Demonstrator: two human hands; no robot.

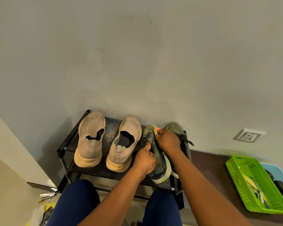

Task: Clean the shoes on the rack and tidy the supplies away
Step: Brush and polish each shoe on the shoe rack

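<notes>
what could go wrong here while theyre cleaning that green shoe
The left hand holds the green shoe tilted at the rack front edge, so a slipped grip could drop it to the floor. The right hand scrubs with a small yellow sponge right beside the other green shoe, whose loose laces may snag or get nudged. The green basket sits off to the right, so reaching for supplies means letting go.

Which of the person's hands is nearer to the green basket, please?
Right. The right hand is over the green shoe, holding a small item, on the side toward the green basket. The left hand grips the same shoe, farther from the basket.
</notes>
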